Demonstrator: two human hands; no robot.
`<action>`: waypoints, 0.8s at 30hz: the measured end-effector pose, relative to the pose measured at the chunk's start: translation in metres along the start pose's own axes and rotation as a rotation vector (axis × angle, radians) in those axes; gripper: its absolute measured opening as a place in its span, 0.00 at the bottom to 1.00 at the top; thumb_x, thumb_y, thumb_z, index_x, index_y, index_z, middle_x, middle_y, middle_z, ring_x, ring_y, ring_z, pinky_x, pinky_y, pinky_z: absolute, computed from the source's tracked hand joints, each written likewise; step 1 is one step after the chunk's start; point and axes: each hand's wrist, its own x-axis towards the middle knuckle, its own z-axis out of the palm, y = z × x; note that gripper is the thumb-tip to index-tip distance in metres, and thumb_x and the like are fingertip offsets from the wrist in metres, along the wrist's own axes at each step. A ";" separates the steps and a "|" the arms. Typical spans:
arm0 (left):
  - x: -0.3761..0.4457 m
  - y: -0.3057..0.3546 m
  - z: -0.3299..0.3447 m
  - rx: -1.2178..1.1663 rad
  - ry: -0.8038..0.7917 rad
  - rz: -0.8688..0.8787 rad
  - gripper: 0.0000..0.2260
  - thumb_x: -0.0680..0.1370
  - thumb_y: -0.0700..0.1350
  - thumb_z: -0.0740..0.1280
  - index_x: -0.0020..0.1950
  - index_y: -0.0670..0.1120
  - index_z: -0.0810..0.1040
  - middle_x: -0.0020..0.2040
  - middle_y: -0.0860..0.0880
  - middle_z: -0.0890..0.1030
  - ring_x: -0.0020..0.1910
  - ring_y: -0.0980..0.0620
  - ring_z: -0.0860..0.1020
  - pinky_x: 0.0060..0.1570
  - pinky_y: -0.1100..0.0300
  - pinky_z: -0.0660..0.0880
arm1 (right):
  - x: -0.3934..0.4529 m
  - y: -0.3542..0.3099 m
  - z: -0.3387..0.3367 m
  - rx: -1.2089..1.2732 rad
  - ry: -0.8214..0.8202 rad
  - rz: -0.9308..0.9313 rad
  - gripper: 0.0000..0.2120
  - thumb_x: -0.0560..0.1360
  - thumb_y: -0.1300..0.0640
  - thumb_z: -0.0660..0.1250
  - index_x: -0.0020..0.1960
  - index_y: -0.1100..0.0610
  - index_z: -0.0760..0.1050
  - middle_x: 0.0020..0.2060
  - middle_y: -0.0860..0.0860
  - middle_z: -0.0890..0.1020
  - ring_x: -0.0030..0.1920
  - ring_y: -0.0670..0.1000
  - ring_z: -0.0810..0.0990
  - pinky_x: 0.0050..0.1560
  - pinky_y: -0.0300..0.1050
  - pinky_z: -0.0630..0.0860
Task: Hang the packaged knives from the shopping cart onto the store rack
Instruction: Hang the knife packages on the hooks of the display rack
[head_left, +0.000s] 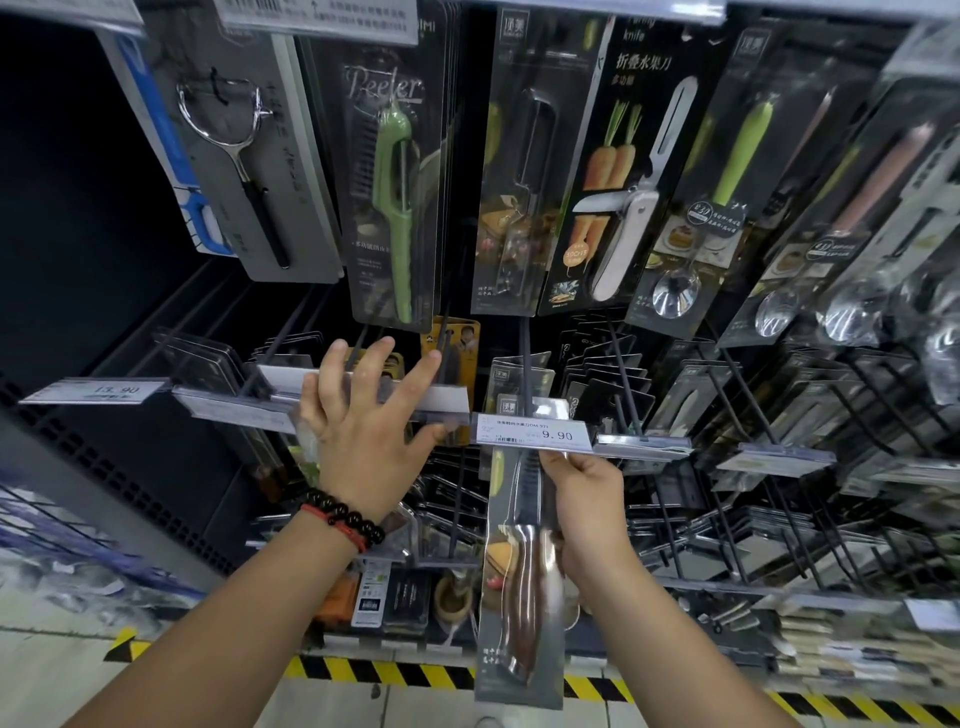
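The packaged knife hung upright in your right hand, fingers curled round its right edge, its top tucked just under the 9.90 price tag; whether its hole had caught the peg could not be told. Your left hand, to its left, lay spread with straight fingers over the neighbouring label strip, gripping nothing. Judged mid-hang: similar packs already sat farther back on that peg, this one remained unreleased, and the shopping cart was out of view, so the remaining count was unknown.
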 end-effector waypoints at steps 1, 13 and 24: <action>0.000 0.000 0.000 -0.002 -0.003 0.000 0.34 0.64 0.60 0.77 0.67 0.60 0.67 0.69 0.50 0.63 0.72 0.39 0.55 0.68 0.40 0.47 | 0.002 -0.002 0.001 0.015 0.001 0.015 0.09 0.75 0.54 0.69 0.39 0.58 0.81 0.37 0.60 0.75 0.36 0.59 0.71 0.32 0.46 0.69; -0.001 -0.001 0.001 0.010 -0.020 -0.007 0.34 0.64 0.60 0.77 0.67 0.61 0.67 0.69 0.50 0.63 0.71 0.39 0.55 0.68 0.40 0.48 | -0.012 -0.015 -0.014 0.084 -0.076 0.009 0.07 0.77 0.59 0.68 0.44 0.61 0.83 0.39 0.55 0.87 0.38 0.52 0.85 0.41 0.44 0.79; 0.000 0.000 0.000 0.001 -0.017 -0.001 0.35 0.64 0.59 0.78 0.67 0.61 0.67 0.69 0.50 0.63 0.71 0.40 0.55 0.67 0.38 0.49 | -0.011 -0.003 -0.020 0.008 -0.088 0.003 0.13 0.77 0.54 0.69 0.38 0.59 0.83 0.33 0.56 0.83 0.34 0.54 0.79 0.42 0.47 0.78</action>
